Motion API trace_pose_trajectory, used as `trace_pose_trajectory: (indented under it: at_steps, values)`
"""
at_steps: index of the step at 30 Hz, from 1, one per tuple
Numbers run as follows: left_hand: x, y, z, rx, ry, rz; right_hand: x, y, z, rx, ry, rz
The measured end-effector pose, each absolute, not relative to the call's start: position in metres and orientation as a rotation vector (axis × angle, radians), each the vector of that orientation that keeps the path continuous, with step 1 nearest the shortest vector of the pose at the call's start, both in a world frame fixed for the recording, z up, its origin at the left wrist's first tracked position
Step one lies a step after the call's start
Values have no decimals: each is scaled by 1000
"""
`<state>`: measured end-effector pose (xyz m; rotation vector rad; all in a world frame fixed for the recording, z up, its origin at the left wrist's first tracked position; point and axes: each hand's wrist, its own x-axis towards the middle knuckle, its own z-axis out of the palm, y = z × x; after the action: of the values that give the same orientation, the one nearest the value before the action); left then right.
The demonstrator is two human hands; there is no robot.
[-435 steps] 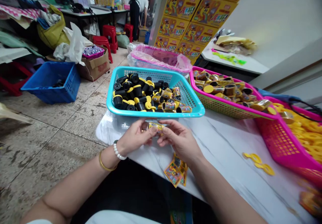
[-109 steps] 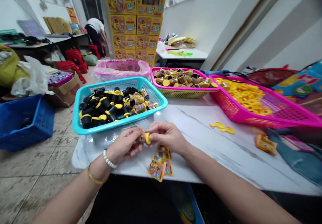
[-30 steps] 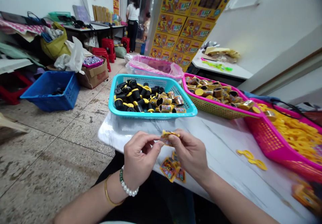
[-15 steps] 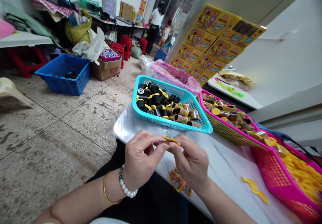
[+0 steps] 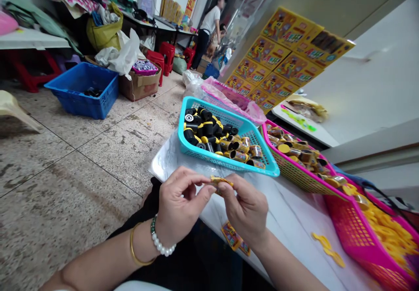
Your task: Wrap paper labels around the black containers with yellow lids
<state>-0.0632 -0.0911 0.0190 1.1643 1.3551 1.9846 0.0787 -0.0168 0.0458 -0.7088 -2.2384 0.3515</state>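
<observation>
My left hand (image 5: 183, 206) and my right hand (image 5: 247, 208) meet above the near edge of the white table (image 5: 288, 221). Thumbs and fingers of both pinch a small yellow printed label (image 5: 222, 180), seen nearly edge-on, its lower part hidden by the fingers. Under my right hand a few colourful printed labels (image 5: 231, 237) lie at the table edge. Just beyond my hands stands a turquoise basket (image 5: 229, 160). It holds black cylinders with yellow rims (image 5: 207, 128) on the left and label-wrapped cylinders (image 5: 240, 155) on the right.
A pink basket of wrapped cylinders (image 5: 299, 174) and another pink basket of yellow plastic pieces (image 5: 352, 234) line the right side. One yellow piece (image 5: 328, 249) lies on the table. Printed yellow boxes (image 5: 281, 59) stack behind. A blue crate (image 5: 81, 94) sits on the floor; people stand far back.
The view has shifted slightly. Both hands keep pinching the yellow label, with the fingers only slightly moved. In the background the standing person has turned and leans.
</observation>
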Motion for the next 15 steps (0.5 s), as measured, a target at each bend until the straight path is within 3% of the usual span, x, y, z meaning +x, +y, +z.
trace_pose_trajectory:
  at_steps: [7,15]
  values:
    - [-71,-87,15,965,1153,1836,75,-17,45,-567,-2287,341]
    - [-75,-89,11,930,1252,1832,66,-16,48,-530,-2333,332]
